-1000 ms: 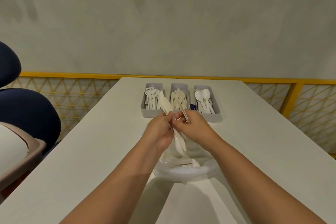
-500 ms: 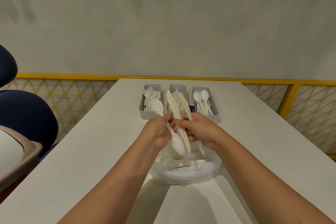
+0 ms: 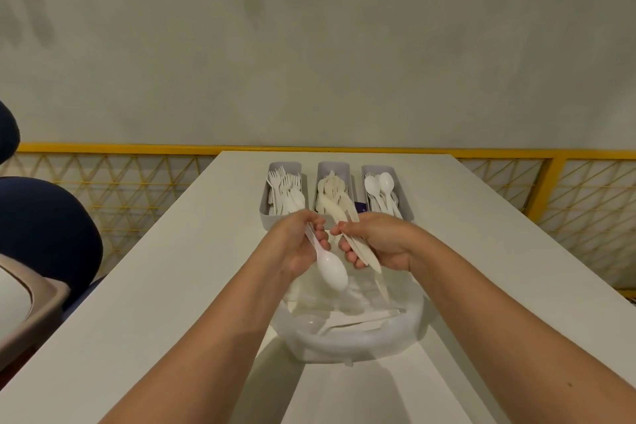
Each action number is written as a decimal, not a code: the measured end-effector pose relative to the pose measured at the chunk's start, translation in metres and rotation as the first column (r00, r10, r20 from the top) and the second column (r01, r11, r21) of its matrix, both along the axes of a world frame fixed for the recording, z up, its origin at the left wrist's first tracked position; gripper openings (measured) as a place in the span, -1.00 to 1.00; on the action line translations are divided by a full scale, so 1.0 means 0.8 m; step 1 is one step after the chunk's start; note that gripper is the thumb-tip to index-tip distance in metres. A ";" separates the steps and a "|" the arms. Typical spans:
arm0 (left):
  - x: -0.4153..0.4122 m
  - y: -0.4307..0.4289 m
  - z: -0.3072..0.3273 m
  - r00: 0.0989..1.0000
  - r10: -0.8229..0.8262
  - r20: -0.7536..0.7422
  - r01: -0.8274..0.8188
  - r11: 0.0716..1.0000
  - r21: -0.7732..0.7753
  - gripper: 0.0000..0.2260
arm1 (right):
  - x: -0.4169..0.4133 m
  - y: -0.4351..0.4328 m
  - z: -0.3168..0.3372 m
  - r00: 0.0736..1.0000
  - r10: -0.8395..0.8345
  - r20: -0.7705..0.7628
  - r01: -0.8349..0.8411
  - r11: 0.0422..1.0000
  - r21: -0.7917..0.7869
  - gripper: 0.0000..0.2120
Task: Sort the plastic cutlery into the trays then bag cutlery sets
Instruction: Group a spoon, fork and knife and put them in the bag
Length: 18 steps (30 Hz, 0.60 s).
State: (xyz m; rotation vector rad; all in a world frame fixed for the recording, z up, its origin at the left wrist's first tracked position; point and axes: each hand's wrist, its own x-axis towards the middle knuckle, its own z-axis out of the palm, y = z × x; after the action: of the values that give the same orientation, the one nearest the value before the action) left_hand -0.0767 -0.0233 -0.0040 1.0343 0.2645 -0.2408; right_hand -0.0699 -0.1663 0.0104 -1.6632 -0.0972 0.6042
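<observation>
My left hand (image 3: 296, 244) grips a white plastic spoon (image 3: 331, 268) by its handle, bowl pointing down toward me. My right hand (image 3: 378, 244) holds two or three cream plastic knives (image 3: 358, 241) in a bundle. Both hands hover over a clear round tub (image 3: 347, 341) with more cutlery lying in it. Behind the hands stand three grey trays side by side: forks in the left tray (image 3: 283, 169), knives in the middle tray (image 3: 333, 167), spoons in the right tray (image 3: 406, 196).
The white table (image 3: 172, 286) runs to a far edge by a yellow railing (image 3: 137, 148) and a grey wall. A dark blue chair (image 3: 44, 234) and a beige bin (image 3: 27, 306) stand off the table's left side.
My hands have drawn apart, splitting the bundle: the spoon has stayed with the left hand, the knives with the right. Both hands have come slightly nearer to me.
</observation>
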 end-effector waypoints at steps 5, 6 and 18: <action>0.018 0.014 0.026 1.000 0.005 0.018 -0.003 0.995 -0.101 -0.79 | 0.064 -0.007 0.013 0.989 -0.134 -0.056 0.131 0.990 -0.049 -0.85; 0.023 0.015 0.029 0.999 -0.008 0.038 0.012 0.995 -0.098 -0.78 | 0.079 -0.007 0.014 0.986 -0.156 -0.052 0.152 0.986 -0.069 -0.85; 0.093 0.043 0.018 0.989 -0.096 0.112 0.118 0.971 -0.206 -0.77 | 0.205 0.045 0.009 0.958 -0.195 0.211 0.276 0.829 -0.486 -0.82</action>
State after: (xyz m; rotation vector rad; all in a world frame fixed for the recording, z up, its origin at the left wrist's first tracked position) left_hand -0.0027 0.0109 0.0105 0.8464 0.0883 -0.3067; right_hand 0.0941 -0.1301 0.0180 -2.2002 0.1763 0.3218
